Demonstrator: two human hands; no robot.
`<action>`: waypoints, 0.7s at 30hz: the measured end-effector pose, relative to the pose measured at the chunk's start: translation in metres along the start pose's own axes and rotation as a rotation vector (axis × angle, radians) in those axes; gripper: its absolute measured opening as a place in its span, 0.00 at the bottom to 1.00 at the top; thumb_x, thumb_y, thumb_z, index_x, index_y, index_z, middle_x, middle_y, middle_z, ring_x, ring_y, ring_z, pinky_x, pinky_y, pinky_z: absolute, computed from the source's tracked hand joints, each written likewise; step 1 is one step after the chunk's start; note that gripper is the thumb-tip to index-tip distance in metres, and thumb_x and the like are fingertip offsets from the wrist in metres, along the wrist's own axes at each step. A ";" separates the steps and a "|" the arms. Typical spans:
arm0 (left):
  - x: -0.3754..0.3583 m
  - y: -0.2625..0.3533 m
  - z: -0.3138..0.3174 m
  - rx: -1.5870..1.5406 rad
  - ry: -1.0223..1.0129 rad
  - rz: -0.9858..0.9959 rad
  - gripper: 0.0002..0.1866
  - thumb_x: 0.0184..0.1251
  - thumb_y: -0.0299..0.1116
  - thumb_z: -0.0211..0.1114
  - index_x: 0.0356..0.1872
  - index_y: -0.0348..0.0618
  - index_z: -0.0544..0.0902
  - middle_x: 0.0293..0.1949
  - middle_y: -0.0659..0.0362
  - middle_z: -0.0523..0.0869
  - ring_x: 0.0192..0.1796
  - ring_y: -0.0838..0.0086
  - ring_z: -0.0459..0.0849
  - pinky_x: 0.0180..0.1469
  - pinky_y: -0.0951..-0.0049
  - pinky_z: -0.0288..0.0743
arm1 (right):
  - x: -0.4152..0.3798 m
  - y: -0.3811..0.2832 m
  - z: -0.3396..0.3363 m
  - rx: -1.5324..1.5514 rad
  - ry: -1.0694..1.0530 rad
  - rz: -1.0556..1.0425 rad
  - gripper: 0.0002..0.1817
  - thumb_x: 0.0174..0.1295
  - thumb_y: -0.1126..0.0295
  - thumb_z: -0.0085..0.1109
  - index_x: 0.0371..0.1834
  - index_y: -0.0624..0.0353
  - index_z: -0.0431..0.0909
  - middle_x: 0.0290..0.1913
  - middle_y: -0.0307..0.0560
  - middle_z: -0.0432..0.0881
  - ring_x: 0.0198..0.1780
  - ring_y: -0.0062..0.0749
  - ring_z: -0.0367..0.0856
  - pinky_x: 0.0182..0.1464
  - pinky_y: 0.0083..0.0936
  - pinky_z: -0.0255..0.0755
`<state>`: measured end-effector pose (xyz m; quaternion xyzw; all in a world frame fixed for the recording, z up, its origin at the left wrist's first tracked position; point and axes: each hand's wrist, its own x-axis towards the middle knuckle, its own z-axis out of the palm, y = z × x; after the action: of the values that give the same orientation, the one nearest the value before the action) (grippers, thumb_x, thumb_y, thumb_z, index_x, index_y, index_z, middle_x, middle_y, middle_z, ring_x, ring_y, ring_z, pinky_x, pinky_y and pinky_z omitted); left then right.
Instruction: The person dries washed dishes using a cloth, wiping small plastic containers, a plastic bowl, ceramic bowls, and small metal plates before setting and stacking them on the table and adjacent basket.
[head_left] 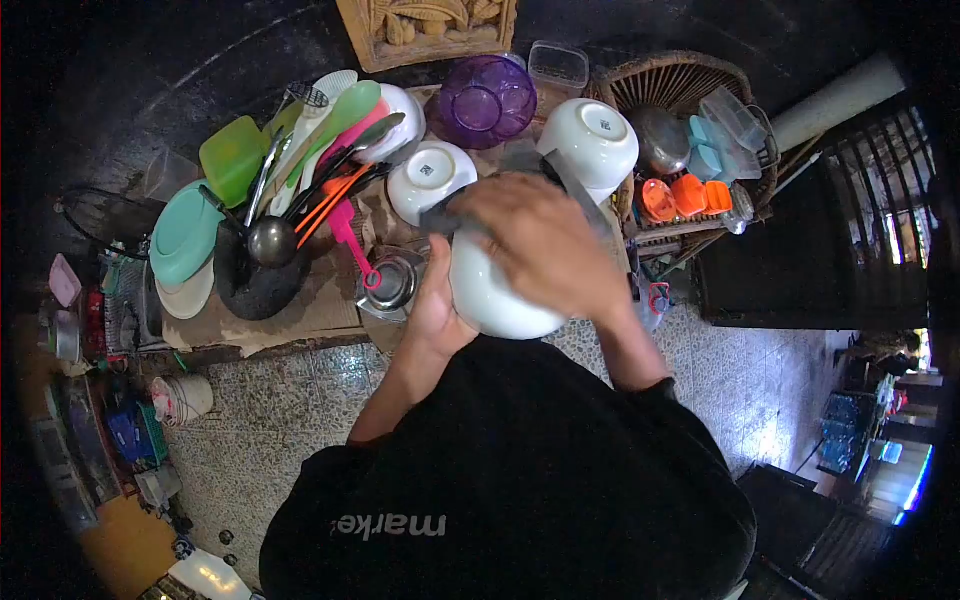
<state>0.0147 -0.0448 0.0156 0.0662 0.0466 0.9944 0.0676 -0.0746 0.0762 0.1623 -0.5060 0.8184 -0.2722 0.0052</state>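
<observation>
A white bowl (495, 295) is held in front of my chest, with my left hand (440, 310) closed on its left side. My right hand (545, 240), smeared by motion, presses a grey cloth (575, 190) against the bowl's upper part. Part of the cloth hangs out past the fingers on both sides. Just beyond my hands, a white bowl (430, 185) rests upside down on the table, and another upturned white bowl (590, 145) sits to the right. A purple glass-like bowl (487, 100) is behind them.
Cardboard (320, 310) covers the table. On the left are a black mortar (260, 285), a ladle (272, 242), spatulas and mint-green plates (185, 235). A pink spoon (347, 235) lies near a metal lid (393, 283). At right, a wicker basket (690, 65) holds plastic containers and orange cups (688, 194).
</observation>
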 end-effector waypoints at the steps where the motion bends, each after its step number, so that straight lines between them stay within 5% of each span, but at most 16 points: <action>1: -0.001 0.000 0.001 -0.044 0.021 0.062 0.32 0.77 0.57 0.41 0.70 0.44 0.61 0.66 0.52 0.71 0.68 0.62 0.70 0.70 0.54 0.64 | -0.001 -0.008 0.005 -0.072 0.046 -0.086 0.18 0.56 0.68 0.57 0.49 0.62 0.79 0.53 0.53 0.81 0.61 0.47 0.75 0.66 0.44 0.64; 3: -0.007 -0.002 0.004 -0.067 0.177 0.052 0.31 0.76 0.58 0.38 0.70 0.48 0.62 0.67 0.57 0.70 0.66 0.67 0.72 0.67 0.61 0.68 | -0.006 -0.025 0.017 -0.133 0.064 -0.112 0.18 0.54 0.68 0.57 0.48 0.60 0.80 0.54 0.50 0.81 0.62 0.45 0.75 0.68 0.45 0.63; 5: -0.013 -0.005 0.003 -0.077 -0.011 0.127 0.35 0.74 0.62 0.37 0.69 0.46 0.63 0.67 0.56 0.71 0.66 0.66 0.72 0.69 0.60 0.66 | -0.013 -0.033 0.025 -0.200 0.086 -0.133 0.18 0.52 0.69 0.57 0.47 0.59 0.81 0.55 0.47 0.81 0.63 0.42 0.74 0.69 0.46 0.61; 9: -0.006 0.014 0.000 0.004 -0.050 0.109 0.37 0.73 0.65 0.37 0.70 0.46 0.64 0.67 0.55 0.71 0.66 0.66 0.72 0.69 0.59 0.65 | -0.040 -0.032 0.035 -0.200 0.209 -0.268 0.20 0.50 0.65 0.55 0.47 0.60 0.81 0.52 0.42 0.82 0.65 0.34 0.73 0.71 0.43 0.57; 12: -0.003 0.027 -0.003 0.077 -0.083 0.100 0.40 0.71 0.67 0.37 0.70 0.45 0.64 0.66 0.54 0.71 0.66 0.65 0.72 0.69 0.58 0.64 | -0.072 -0.012 0.033 0.155 0.050 -0.423 0.18 0.47 0.69 0.56 0.43 0.58 0.83 0.48 0.43 0.84 0.58 0.37 0.79 0.68 0.43 0.64; 15: -0.004 0.025 0.008 -0.107 0.032 0.137 0.44 0.68 0.71 0.37 0.71 0.42 0.63 0.67 0.52 0.71 0.68 0.62 0.70 0.70 0.53 0.63 | -0.111 0.018 0.031 0.447 0.146 -0.102 0.18 0.41 0.72 0.59 0.39 0.61 0.82 0.38 0.50 0.85 0.43 0.46 0.83 0.60 0.44 0.72; 18: -0.010 0.025 0.002 -0.042 0.056 0.205 0.45 0.67 0.71 0.38 0.71 0.42 0.62 0.69 0.51 0.69 0.70 0.61 0.68 0.71 0.53 0.62 | -0.157 0.057 0.063 0.670 0.811 0.535 0.15 0.58 0.63 0.54 0.41 0.64 0.80 0.27 0.48 0.81 0.33 0.35 0.79 0.39 0.32 0.75; 19: -0.013 0.025 -0.002 -0.007 0.034 0.196 0.45 0.67 0.71 0.39 0.71 0.42 0.62 0.69 0.51 0.68 0.70 0.61 0.68 0.71 0.52 0.62 | -0.151 0.070 0.070 0.486 0.789 0.637 0.26 0.64 0.53 0.48 0.50 0.67 0.76 0.21 0.43 0.75 0.23 0.23 0.74 0.26 0.18 0.67; 21: -0.015 0.021 -0.011 0.026 0.015 0.181 0.46 0.67 0.71 0.40 0.71 0.42 0.61 0.69 0.51 0.68 0.70 0.61 0.68 0.71 0.52 0.62 | -0.150 0.086 0.049 1.450 0.278 0.603 0.32 0.66 0.47 0.45 0.58 0.68 0.72 0.20 0.41 0.72 0.15 0.18 0.65 0.18 0.13 0.56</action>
<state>0.0254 -0.0682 0.0047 0.0638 0.0539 0.9962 -0.0236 -0.0580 0.2089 0.0419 -0.0949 0.5323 -0.7843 0.3044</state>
